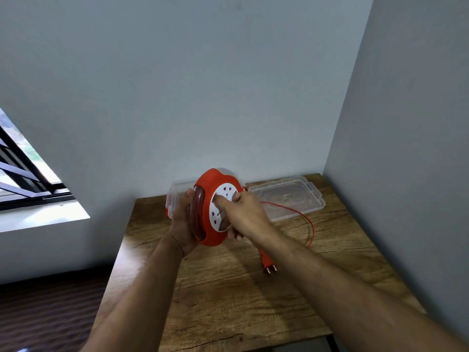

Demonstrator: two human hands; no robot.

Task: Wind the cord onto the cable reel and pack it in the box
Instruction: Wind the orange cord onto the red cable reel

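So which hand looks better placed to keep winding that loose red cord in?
Probably the right hand: it already rests on the white socket face of the reel, beside the loose cord. The left hand grips the reel's rim, steadying it.

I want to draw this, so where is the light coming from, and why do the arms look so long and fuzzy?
Head view: daylight enters through the window on the left, so the arms cast shadows rightward on the wooden table; the wide-angle lens stretches the forearms near the bottom edge; the left hand and right hand on the cable reel look slightly blurred.
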